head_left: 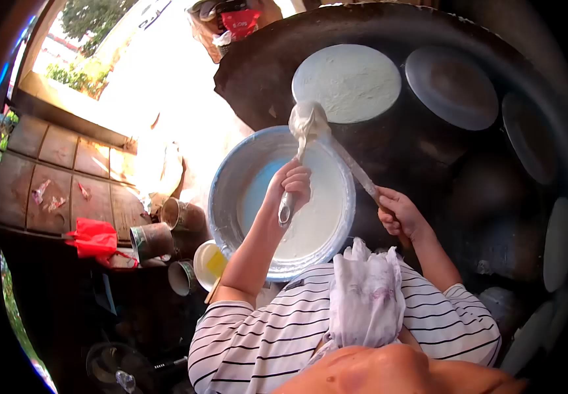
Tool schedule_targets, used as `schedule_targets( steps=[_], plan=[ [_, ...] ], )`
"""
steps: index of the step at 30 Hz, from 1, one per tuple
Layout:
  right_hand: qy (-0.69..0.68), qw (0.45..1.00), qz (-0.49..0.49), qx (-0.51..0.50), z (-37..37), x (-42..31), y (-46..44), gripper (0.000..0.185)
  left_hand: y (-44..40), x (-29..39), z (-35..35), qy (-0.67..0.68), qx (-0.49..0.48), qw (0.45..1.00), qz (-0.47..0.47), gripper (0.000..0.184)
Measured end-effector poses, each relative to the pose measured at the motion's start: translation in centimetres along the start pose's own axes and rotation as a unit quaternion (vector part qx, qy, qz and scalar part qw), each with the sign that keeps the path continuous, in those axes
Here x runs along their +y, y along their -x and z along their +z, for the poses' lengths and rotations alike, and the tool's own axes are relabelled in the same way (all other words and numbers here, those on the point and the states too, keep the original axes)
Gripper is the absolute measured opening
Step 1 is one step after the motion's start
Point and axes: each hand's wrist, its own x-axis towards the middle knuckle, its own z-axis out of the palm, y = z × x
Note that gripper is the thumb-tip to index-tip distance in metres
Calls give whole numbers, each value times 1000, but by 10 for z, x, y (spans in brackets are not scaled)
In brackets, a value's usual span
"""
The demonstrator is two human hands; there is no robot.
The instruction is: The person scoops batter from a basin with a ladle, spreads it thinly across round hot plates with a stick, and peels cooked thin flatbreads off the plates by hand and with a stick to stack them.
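My left hand (pixel 292 184) is closed round the handle of a ladle (pixel 309 119). The bowl of the ladle is coated with white batter and hangs over the far rim of a wide blue basin (pixel 217 197). White liquid batter (pixel 313 226) covers much of the basin's floor. My right hand (pixel 401 213) grips a long flat stick (pixel 357 172); its far end reaches the ladle's bowl, and I cannot tell if they touch. Just beyond lies a round white sheet of batter (pixel 347 82) on a dark round stove top (pixel 389 148).
Round plates or lids (pixel 451 87) line the stove's right side. Left of the basin are a white tub (pixel 206 262), metal cans (pixel 152 241) and a red bag (pixel 95 238) by a tiled ledge (pixel 54 180). A bag with red packaging (pixel 240 23) stands behind the stove.
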Motion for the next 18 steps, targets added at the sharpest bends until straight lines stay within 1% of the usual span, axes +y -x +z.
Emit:
schedule_targets(
  steps=[1,2,3,5,6,7,8,9,10,11,12,13,15,16,17,18],
  plan=[
    [-4,999,1,36,-2,6,10,35,-19,-1,3,69,26,996,-54,32],
    [-29,999,-22,30,-11,8,26,35,-32,-17,12,52,49,995,-74,37],
    [-47,996,-70,41,-18,2,45,36,-45,-26,14,41,24,993,-111,37],
    [-79,982,-156,73,-30,-15,101,36,-77,-69,37,-23,-24,986,-164,38],
    [-54,962,-235,128,-35,-28,124,38,-101,-94,48,-75,-75,970,-219,39],
    [-23,935,-306,180,-42,-46,141,39,-132,-119,49,-144,-92,961,-218,37],
    [54,889,-377,253,-58,-63,148,39,-163,-145,51,-212,-109,947,-216,35],
    [133,830,-436,321,-77,-78,151,39,-191,-184,54,-190,-104,944,-251,33],
    [164,795,-446,378,-96,-92,156,38,-219,-222,58,-168,-98,938,-286,30],
    [195,756,-452,430,-115,-101,158,38,-245,-260,65,-86,-75,927,-357,28],
    [252,659,-492,510,-136,-96,151,37,-271,-296,70,-4,-51,906,-420,26],
    [306,550,-520,577,-161,-81,143,36,-297,-327,75,23,1,928,-372,24],
    [421,417,-482,645,-210,-20,161,37,-347,-366,61,85,-23,874,-478,25],
    [429,378,-492,656,-235,7,181,38,-378,-386,57,40,-49,861,-505,27],
    [434,350,-493,668,-255,30,199,38,-403,-398,45,-1,-65,849,-524,29],
    [265,496,-454,691,-263,27,225,39,-415,-406,30,-34,-72,845,-529,31]
  ],
)
